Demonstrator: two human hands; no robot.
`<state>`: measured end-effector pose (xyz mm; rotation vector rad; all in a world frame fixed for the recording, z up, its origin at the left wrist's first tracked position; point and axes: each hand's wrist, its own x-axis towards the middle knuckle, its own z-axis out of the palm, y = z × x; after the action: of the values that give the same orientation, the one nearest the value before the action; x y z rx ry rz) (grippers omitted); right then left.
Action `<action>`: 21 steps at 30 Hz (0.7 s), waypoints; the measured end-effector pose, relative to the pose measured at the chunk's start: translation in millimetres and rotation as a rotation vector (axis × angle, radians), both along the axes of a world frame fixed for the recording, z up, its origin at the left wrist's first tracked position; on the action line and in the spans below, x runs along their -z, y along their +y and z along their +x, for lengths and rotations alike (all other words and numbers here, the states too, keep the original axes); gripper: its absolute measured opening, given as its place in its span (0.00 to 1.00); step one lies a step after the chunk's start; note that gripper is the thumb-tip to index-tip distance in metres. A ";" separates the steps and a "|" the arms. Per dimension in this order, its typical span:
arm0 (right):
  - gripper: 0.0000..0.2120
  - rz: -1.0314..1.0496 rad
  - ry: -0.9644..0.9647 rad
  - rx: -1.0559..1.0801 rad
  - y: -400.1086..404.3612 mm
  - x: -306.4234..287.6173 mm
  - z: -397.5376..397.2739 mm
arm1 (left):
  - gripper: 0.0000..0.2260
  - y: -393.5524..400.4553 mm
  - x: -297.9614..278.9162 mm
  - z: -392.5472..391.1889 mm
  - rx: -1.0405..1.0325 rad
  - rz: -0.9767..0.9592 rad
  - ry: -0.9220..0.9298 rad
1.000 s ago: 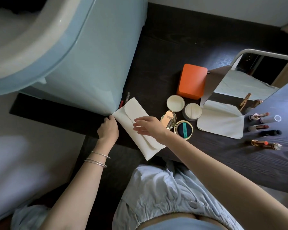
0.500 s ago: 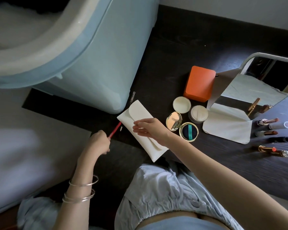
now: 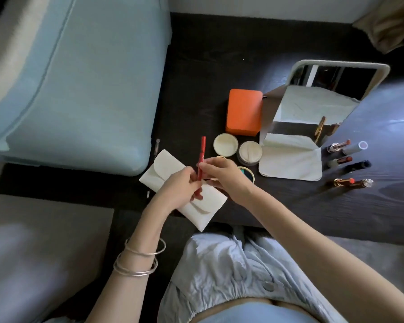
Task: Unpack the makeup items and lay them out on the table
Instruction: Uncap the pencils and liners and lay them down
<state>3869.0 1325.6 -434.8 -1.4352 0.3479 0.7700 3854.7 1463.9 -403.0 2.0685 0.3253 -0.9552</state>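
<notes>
Red and slim, the pencil (image 3: pixel 201 169) stands nearly upright above the cream pouch (image 3: pixel 184 190) in the head view. The left hand (image 3: pixel 180 191) grips its lower half with curled fingers; the right hand (image 3: pixel 222 178) pinches it near the middle. The pouch lies flap-shut on the dark table (image 3: pixel 196 66), near its front edge. Beyond the hands sit an orange box (image 3: pixel 244 111), a round lid (image 3: pixel 225 145) and a puff jar (image 3: pixel 251 152). A mirror (image 3: pixel 322 106) stands on a cloth (image 3: pixel 292 163), with lipsticks (image 3: pixel 338 159) laid out to its right.
</notes>
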 end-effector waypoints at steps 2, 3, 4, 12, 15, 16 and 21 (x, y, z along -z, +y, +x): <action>0.03 -0.002 -0.004 0.067 -26.3 -1.4 -0.1 | 0.07 -20.8 2.8 15.1 0.113 0.003 -0.004; 0.03 -0.027 -0.013 0.076 -39.4 -1.7 -1.5 | 0.10 -31.6 4.8 22.7 0.127 0.006 -0.023; 0.04 -0.061 -0.021 0.071 -52.2 -1.5 -4.1 | 0.12 -43.0 6.5 29.3 0.110 0.009 -0.062; 0.05 -0.035 0.040 0.163 -127.0 3.4 -33.2 | 0.12 -140.9 19.4 41.1 -0.106 -0.447 0.044; 0.08 0.005 0.039 0.253 -148.6 8.0 -44.2 | 0.09 -166.0 29.1 32.1 -0.109 -0.489 0.103; 0.08 0.031 0.050 0.279 -155.4 9.2 -47.5 | 0.09 -173.6 31.3 28.1 -0.113 -0.504 0.125; 0.09 0.034 0.063 0.330 -191.0 15.1 -58.0 | 0.11 -212.8 40.9 6.2 -0.221 -0.516 0.181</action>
<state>3810.9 1134.6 -449.8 -1.2811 0.6005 0.5503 3860.9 1251.1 -443.9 1.4522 0.3504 -0.9726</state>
